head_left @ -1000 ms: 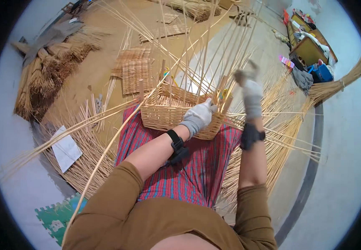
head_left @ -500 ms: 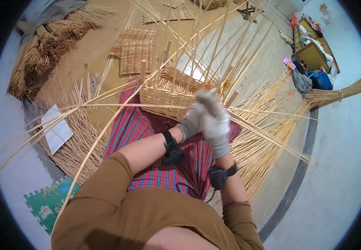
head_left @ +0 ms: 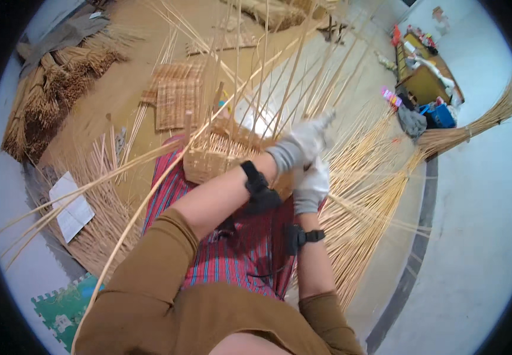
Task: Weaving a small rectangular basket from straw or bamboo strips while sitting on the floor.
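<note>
A partly woven wicker basket (head_left: 206, 167) rests on the striped cloth (head_left: 220, 266) over my lap, tall stakes rising from it. My gloved left hand (head_left: 302, 141) reaches across its right end among the stakes; motion smears its fingers. Just below, my gloved right hand (head_left: 312, 184) is closed beside the basket's right corner, nearly touching the left; what it grips is hidden. Loose rods (head_left: 380, 218) stick out to the right beyond it. One long pale rod (head_left: 143, 207) runs from beside my left arm diagonally over the basket. My left forearm covers part of the basket's front.
Bundled rods (head_left: 49, 100) lie at the far left, and more (head_left: 362, 236) spread along my right. Woven panels (head_left: 179, 97) lie beyond the basket. A paper sheet (head_left: 71, 207) sits on rods at left, near a green foam mat (head_left: 64, 310). A blue container (head_left: 442, 115) stands far right.
My left hand has moved right and slightly up across the basket's right end, the forearm now covering more of it. The right hand has shifted slightly. The whole view has tilted a little.
</note>
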The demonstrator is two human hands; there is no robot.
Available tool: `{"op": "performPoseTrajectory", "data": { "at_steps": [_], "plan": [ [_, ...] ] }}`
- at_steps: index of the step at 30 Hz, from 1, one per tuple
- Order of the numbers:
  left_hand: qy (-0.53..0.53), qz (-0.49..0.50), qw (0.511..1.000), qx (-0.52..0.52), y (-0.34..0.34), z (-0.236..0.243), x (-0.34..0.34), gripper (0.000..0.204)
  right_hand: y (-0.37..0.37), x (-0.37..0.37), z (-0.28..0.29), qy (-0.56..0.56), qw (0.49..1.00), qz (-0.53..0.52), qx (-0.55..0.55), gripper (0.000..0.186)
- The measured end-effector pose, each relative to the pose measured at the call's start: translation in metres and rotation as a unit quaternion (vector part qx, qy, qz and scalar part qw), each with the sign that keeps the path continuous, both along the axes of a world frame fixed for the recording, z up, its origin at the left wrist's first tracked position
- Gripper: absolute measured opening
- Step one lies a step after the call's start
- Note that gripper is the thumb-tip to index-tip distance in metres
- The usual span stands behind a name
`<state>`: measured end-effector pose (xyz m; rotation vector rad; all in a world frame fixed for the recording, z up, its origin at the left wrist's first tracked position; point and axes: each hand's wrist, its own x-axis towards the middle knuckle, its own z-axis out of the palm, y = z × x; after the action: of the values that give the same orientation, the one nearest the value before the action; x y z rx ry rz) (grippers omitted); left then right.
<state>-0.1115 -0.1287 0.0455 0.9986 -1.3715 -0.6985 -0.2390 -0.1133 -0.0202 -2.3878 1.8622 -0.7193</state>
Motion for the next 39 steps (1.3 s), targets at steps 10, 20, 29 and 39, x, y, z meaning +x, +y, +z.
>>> {"op": "performPoseTrajectory", "data": {
  "at_steps": [10, 20, 29, 39],
  "plan": [
    [0.180, 0.148, 0.900, 0.369, 0.204, -0.079, 0.082, 0.016, -0.026, -0.014, -0.012, -0.061, 0.996, -0.035, 0.050, 0.046],
    [0.358, 0.326, 0.870, 0.091, 0.248, -0.064, 0.136, 0.026, 0.138, 0.116, 0.070, -0.232, 0.770, 0.591, 0.062, 0.032],
    [0.003, 0.197, 0.979, 0.059, 0.234, -0.052, 0.174, 0.063, 0.179, 0.150, 0.084, -0.024, 0.634, 0.758, 0.148, 0.018],
    [0.377, 0.184, 0.901, 0.113, 0.155, -0.054, 0.170, 0.038, 0.085, 0.087, 0.053, -0.542, 0.606, 0.572, 0.110, 0.026]
  ]
}}
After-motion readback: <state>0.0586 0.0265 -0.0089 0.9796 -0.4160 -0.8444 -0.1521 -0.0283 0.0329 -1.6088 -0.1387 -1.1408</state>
